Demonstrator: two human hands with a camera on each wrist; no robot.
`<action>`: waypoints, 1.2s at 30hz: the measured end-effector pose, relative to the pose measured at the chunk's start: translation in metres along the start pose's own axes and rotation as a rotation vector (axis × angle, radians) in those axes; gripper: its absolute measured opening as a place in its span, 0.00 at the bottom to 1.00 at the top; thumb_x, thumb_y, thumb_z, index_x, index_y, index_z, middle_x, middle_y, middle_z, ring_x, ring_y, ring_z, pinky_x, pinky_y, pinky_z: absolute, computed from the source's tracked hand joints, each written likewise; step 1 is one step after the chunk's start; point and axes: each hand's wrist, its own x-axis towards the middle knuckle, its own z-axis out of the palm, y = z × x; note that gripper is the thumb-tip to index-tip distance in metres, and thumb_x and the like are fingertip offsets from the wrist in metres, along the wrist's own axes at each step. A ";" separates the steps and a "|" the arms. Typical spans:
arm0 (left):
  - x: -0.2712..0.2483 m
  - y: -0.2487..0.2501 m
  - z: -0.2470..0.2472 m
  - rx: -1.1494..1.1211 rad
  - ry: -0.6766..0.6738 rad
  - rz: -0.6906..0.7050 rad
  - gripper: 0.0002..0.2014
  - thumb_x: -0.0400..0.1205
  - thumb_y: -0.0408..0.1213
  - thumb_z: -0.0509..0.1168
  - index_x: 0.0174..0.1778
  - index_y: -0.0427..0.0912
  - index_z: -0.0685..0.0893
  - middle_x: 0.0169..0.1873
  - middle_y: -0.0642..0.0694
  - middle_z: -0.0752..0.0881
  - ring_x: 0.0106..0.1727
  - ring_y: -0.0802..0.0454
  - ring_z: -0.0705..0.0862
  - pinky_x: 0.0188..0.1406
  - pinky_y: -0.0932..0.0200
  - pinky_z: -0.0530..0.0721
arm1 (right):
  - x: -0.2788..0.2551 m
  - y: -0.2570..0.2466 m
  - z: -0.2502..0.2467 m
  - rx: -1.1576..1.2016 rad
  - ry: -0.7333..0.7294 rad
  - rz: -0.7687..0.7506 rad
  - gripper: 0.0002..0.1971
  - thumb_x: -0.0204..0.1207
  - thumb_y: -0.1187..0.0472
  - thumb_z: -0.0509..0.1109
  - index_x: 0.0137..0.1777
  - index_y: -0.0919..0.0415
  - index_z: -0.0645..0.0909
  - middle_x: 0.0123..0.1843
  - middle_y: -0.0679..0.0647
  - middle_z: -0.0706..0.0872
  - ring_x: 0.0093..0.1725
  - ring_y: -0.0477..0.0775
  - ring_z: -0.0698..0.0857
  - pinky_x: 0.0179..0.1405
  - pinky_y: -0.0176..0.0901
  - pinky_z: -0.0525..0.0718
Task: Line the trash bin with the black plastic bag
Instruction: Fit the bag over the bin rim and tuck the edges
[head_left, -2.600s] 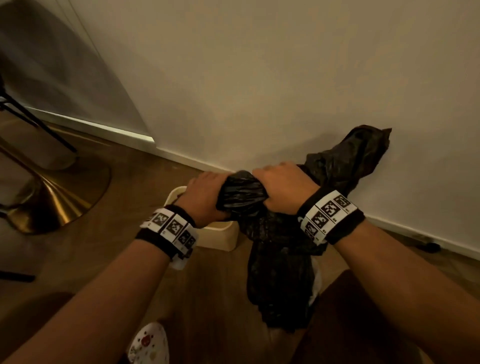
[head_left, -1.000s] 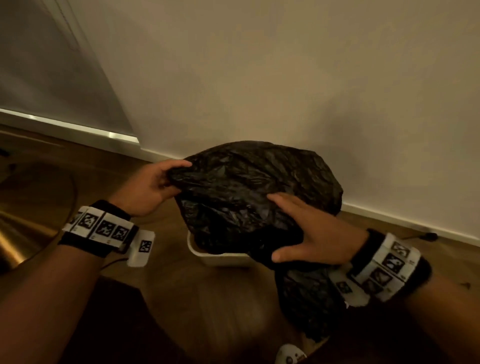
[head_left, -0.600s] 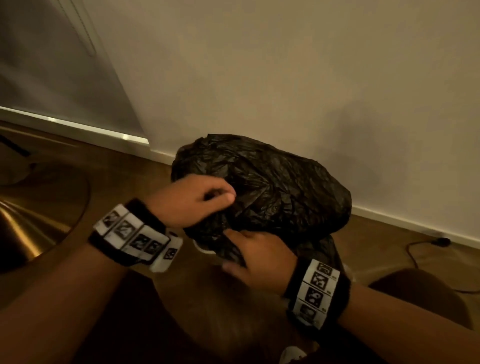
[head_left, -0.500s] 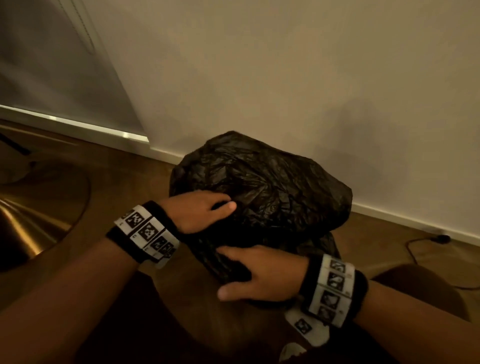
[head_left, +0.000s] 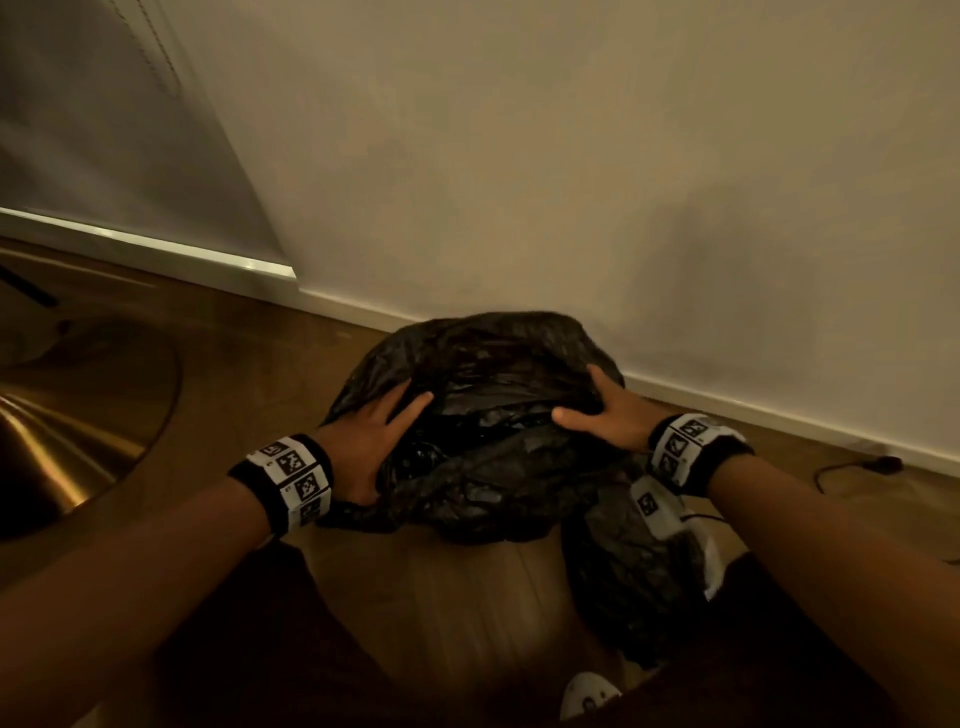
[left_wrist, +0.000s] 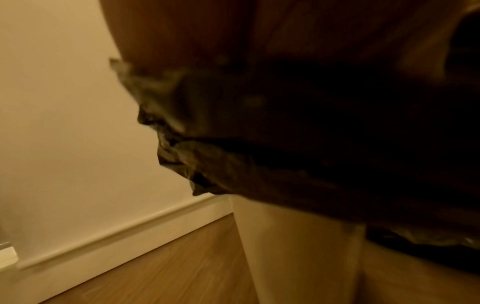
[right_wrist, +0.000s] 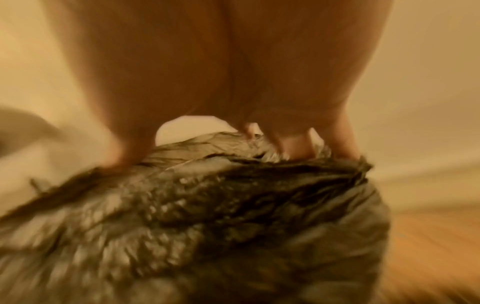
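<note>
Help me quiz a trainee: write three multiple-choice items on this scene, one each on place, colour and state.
1. Where does the bin stand? A on a table; B on the floor near the wall; C on a chair.
2. The bag is: A white; B black; C blue.
3. The left hand and right hand: A both on the bag; B both on the floor; C both in the air.
1 B, floor shows beside it; 2 B, dark crinkled plastic; 3 A, both touch it.

Prob. a home room (dim): wood floor (head_left: 234, 364), baseboard (left_wrist: 130, 236), brass table base (head_left: 62, 441).
</note>
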 end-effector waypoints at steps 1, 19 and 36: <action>0.001 0.000 0.006 -0.008 0.005 -0.012 0.67 0.65 0.64 0.73 0.77 0.61 0.20 0.85 0.42 0.33 0.86 0.37 0.51 0.84 0.41 0.57 | 0.006 0.009 0.008 -0.035 -0.056 0.008 0.69 0.54 0.18 0.71 0.88 0.46 0.40 0.89 0.49 0.55 0.85 0.56 0.62 0.84 0.55 0.63; 0.028 -0.014 0.042 -0.464 0.026 -0.158 0.67 0.70 0.55 0.77 0.81 0.49 0.23 0.86 0.41 0.45 0.85 0.46 0.52 0.84 0.50 0.54 | 0.028 0.069 0.039 -0.383 -0.194 -0.157 0.54 0.71 0.46 0.78 0.88 0.55 0.45 0.88 0.55 0.55 0.86 0.57 0.60 0.84 0.51 0.61; 0.011 -0.007 0.015 -0.947 -0.013 -0.277 0.43 0.78 0.46 0.71 0.85 0.56 0.53 0.83 0.47 0.60 0.82 0.48 0.62 0.77 0.50 0.65 | -0.069 0.003 0.132 -1.011 -0.610 -0.362 0.38 0.79 0.37 0.62 0.85 0.56 0.62 0.80 0.61 0.72 0.74 0.67 0.77 0.74 0.60 0.75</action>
